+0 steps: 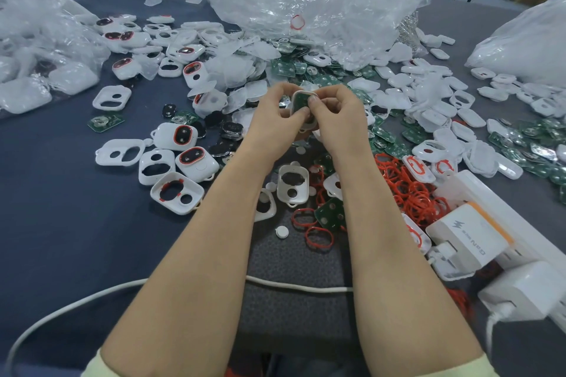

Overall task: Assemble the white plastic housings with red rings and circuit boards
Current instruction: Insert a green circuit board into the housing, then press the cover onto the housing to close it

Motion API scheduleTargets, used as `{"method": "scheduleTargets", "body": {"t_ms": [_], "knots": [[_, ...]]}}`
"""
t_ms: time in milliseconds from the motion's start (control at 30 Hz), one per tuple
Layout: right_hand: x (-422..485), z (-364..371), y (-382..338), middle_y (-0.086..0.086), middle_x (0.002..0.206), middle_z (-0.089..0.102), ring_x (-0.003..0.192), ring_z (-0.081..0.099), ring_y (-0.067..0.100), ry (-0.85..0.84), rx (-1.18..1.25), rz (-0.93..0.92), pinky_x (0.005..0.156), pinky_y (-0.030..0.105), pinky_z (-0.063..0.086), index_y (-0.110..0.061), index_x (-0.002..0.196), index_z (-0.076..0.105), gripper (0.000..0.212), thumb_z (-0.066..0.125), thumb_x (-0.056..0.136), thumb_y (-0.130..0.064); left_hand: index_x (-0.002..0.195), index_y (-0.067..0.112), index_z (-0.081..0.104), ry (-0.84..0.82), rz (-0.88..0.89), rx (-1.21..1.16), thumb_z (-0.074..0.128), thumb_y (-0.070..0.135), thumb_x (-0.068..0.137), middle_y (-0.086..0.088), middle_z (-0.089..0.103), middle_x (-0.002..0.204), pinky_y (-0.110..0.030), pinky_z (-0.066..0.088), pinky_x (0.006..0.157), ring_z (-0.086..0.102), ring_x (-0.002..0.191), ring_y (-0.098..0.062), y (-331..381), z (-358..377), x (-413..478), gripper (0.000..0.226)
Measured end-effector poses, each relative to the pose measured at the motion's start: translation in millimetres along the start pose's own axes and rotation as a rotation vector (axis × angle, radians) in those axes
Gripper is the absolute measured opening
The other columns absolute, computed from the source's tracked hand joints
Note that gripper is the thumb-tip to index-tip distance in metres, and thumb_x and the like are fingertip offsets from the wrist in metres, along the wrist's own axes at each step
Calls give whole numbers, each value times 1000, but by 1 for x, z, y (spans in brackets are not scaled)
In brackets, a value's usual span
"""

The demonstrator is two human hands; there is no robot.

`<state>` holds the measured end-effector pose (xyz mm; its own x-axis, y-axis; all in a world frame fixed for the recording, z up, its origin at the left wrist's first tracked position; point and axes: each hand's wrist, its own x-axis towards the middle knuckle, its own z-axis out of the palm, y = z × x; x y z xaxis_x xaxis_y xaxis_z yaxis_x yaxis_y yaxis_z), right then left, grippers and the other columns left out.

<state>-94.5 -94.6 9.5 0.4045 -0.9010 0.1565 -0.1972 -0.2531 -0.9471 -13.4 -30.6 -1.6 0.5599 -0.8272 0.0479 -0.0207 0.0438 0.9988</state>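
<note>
Left hand (275, 119) and right hand (337, 116) are gripping a white rounded plastic housing (296, 97) between them, long axis pointing away; the right is pressing a green circuit board (301, 104) in.

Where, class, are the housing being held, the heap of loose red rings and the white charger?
Held housing (298, 94): head view, white upper rim.
Red rings heap (407, 193): head view, middle of the tangle.
White charger (465, 236): head view, printed face.
</note>
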Motion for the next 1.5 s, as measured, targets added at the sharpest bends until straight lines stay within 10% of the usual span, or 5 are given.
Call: {"method": "scheduleTargets", "body": {"t_ms": [667,867,1200,1500], "knots": [[2,3,4,10,91,69,86,66,23,15,-55,-43,78,35,55,-15,91,60,2,60,92,-17,100,27,54,75,6,70,55,6,92,-20,71,91,-51,56,86,70,89,-35,-1,3,1,23],[4,-2,2,4,111,64,96,56,11,178,-265,-212,76,17,36,-10,116,62,27,47,100,-27,108,15,52,155,-25,-131,54,-2,93,-14,68,93,-33,61,73,73,70,-17,6,1,5,23],[101,-19,13,14,152,29,141,28,30,192,-770,184,116,47,22,-10,143,37,53,43,91,-8,103,14,49,225,-64,-312,55,-8,89,-17,58,113,-43,59,81,67,99,-34,51,34,56,27],[127,-11,14,18,146,34,123,43,30,65,-816,366,100,38,36,-10,135,46,44,47,92,-15,89,20,49,267,-111,-393,53,-6,92,-20,60,117,-40,59,82,70,93,-32,43,37,80,27]]}}
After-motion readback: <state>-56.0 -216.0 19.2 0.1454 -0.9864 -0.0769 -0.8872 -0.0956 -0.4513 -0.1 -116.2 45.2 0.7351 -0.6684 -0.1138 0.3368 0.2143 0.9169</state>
